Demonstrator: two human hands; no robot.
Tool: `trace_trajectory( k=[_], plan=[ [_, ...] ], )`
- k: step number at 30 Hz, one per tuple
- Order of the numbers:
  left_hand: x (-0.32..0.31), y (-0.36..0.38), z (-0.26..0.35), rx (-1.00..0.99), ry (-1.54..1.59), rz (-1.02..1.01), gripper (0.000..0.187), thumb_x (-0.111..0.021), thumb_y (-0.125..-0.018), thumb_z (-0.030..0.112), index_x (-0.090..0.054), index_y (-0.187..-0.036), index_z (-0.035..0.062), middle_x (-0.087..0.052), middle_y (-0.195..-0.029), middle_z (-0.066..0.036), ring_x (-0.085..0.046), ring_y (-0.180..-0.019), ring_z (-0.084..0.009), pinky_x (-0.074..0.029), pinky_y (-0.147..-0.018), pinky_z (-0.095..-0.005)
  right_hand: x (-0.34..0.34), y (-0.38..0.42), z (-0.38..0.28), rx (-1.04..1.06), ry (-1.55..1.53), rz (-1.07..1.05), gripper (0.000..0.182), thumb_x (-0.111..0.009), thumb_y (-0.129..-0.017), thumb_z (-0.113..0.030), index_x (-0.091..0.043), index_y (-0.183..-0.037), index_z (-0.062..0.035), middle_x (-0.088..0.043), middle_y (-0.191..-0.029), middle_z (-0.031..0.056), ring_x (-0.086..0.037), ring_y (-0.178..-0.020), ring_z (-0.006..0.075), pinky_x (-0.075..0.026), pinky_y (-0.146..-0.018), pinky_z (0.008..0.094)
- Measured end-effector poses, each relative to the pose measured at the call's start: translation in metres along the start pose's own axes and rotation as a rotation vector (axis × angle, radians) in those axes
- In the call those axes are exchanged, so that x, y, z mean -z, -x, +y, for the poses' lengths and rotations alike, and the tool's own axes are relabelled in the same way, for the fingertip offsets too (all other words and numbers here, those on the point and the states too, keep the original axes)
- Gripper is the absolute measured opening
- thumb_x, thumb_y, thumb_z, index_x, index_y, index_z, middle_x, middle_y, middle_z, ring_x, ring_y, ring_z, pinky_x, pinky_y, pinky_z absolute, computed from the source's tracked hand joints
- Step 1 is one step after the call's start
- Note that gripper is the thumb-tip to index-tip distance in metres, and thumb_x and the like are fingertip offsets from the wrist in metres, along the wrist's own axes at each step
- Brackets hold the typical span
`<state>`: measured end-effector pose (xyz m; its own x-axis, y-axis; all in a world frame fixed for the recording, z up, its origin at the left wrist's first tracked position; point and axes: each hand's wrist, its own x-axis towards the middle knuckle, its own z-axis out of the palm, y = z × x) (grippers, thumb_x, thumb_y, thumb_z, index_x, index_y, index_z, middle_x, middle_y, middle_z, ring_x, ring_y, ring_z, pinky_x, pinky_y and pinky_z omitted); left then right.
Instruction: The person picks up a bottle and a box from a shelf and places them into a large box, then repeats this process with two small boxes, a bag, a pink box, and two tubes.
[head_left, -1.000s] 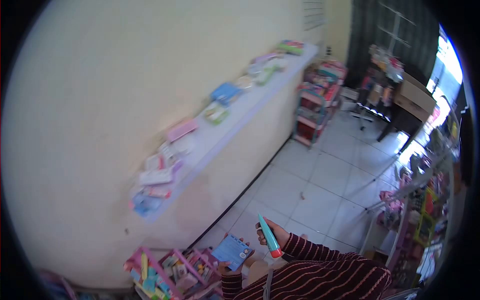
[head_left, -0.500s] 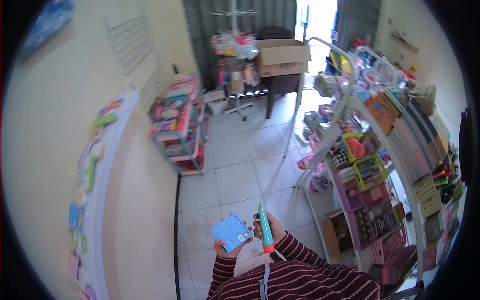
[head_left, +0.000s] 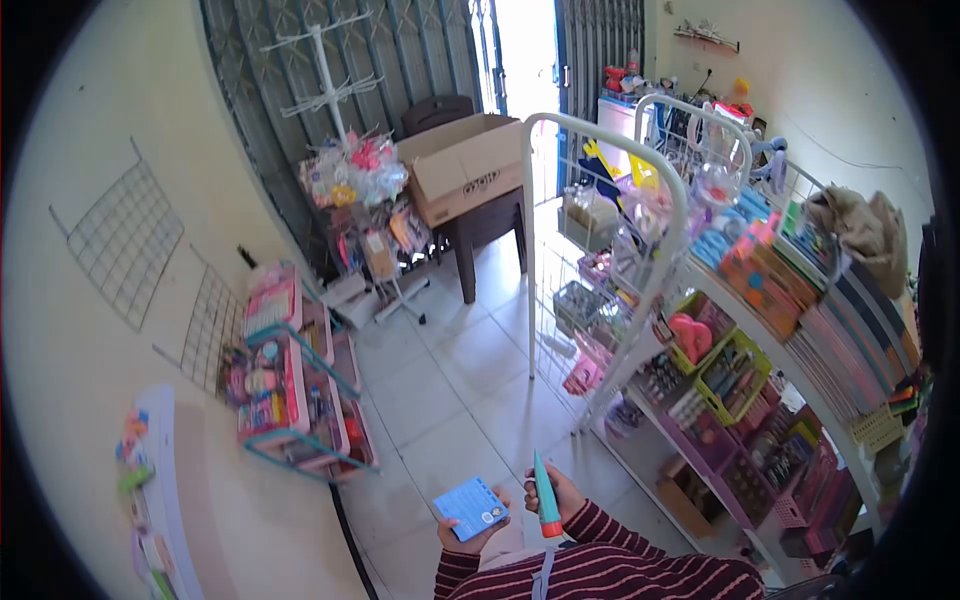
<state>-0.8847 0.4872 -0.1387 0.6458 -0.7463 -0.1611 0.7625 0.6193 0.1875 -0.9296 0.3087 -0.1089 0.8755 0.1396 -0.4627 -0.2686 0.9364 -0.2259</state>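
My left hand [head_left: 462, 537] is closed on a flat blue packet [head_left: 470, 508] with white print, held low in front of my body. Just to its right, my right hand [head_left: 566, 494] grips a teal squeeze tube [head_left: 545, 492] with an orange-red cap at its lower end. The tube stands nearly upright with its narrow flat end up. Packet and tube are close together but apart. The striped sleeves and shirt fill the bottom edge.
On the right stands a shelf of books [head_left: 850, 330] and green baskets [head_left: 735, 375], beside a white wire rack [head_left: 600, 130]. A pink trolley [head_left: 300, 370] is by the left wall. Farther back are a cardboard box [head_left: 465, 170] on a dark table and a hanging-goods stand [head_left: 330, 90].
The view has turned to the right and tilted, so the trolley, box and rack shift left and lower. Both hands still hold the packet and the tube.
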Motion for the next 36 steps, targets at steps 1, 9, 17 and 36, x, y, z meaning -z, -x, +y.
trace_trajectory(
  k=[1, 9, 17, 36],
  plan=[
    [-0.002, -0.019, 0.016, 0.016, -0.003, -0.037, 0.077, -0.054, -0.049, 0.024, -0.027, -0.119, 0.0053, -0.035, -0.112, -0.024, -0.036, -0.101, -0.044, -0.034, -0.08, -0.0533, -0.009, -0.017, -0.011, -0.001, 0.043, 0.021, 0.032, -0.038, -0.081, -0.037, -0.045, -0.084, -0.0056, -0.044, -0.059, 0.0058, -0.04, -0.049, 0.015, -0.035, -0.048, 0.0247],
    [-0.042, -0.172, 0.133, 0.052, -0.115, -0.094, 0.08, -0.054, -0.048, 0.021, -0.022, -0.119, -0.0003, -0.035, -0.111, -0.025, -0.036, -0.101, -0.0447, -0.034, -0.08, -0.0541, -0.072, -0.135, -0.097, 0.123, 0.03, -0.088, 0.034, -0.037, -0.082, -0.038, -0.042, -0.086, -0.0052, -0.047, -0.06, 0.006, -0.047, -0.05, 0.0157, -0.041, -0.05, 0.0253],
    [-0.031, -0.264, 0.181, 0.098, -0.057, -0.057, 0.079, -0.054, -0.048, 0.019, -0.024, -0.118, -0.0004, -0.037, -0.109, -0.026, -0.037, -0.099, -0.0454, -0.035, -0.079, -0.0554, -0.067, -0.242, -0.139, 0.15, -0.082, 0.07, 0.034, -0.04, -0.08, -0.039, -0.043, -0.085, -0.0052, -0.048, -0.059, 0.0076, -0.049, -0.051, 0.017, -0.042, -0.05, 0.0273],
    [-0.068, -0.577, 0.373, 0.056, -0.065, -0.128, 0.075, -0.055, -0.05, 0.02, -0.026, -0.117, 0.0018, -0.036, -0.111, -0.023, -0.036, -0.101, -0.0431, -0.034, -0.081, -0.0525, -0.203, -0.526, -0.391, 0.33, -0.117, -0.016, 0.028, -0.04, -0.08, -0.034, -0.044, -0.084, -0.0064, -0.048, -0.058, 0.0076, -0.045, -0.052, 0.0187, -0.039, -0.05, 0.0269]
  ],
)
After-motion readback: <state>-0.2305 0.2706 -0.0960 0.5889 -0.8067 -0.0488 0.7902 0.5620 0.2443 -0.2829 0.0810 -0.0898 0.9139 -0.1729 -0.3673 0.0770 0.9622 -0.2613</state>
